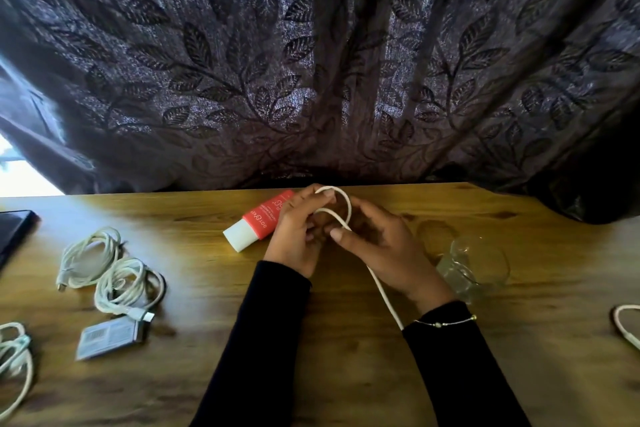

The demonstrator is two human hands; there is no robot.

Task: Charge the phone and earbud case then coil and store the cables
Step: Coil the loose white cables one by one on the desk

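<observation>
Both hands meet at the middle of the wooden table (346, 374). My left hand (294, 236) pinches the top of a loop of white cable (382, 291). My right hand (381, 250) grips the same cable where the loop crosses, and the free length trails down under my right wrist. Two coiled white cables (110, 274) lie at the left, one ending in a USB plug (143, 315). A small grey box with a barcode label (107, 336) lies just below them. Another white coil (15, 364) shows at the left edge.
A red and white tube (258, 222) lies behind my left hand. A clear glass (474, 263) lies to the right of my right hand. A dark flat device (14, 232) sits at the far left edge. More white cable (627, 326) shows at the right edge. A dark patterned curtain (311, 62) hangs behind.
</observation>
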